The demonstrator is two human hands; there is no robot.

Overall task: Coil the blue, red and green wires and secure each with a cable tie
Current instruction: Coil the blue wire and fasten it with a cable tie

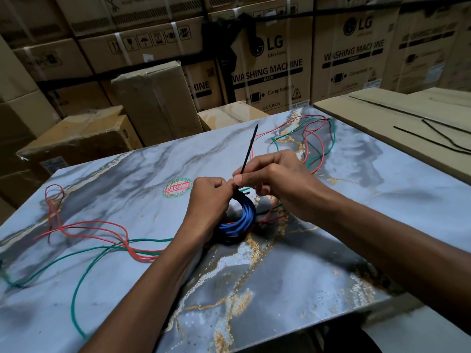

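Gripping the coiled blue wire [240,220] above the marbled bench [331,250], the left hand [209,200] has its fingers curled round the bundle. The right hand [275,179] pinches a black cable tie [248,151] looped over the coil. Red wire [102,226] and green wire [76,289] lie loose across the bench.

Single head-worn view, looking forward and down, close over the blue-grey marbled tabletop [107,179]; stacked cardboard cartons [267,72] at twelve o'clock.

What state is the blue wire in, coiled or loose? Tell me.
Coiled: the blue wire forms stacked loops, with a black cable tie around it.
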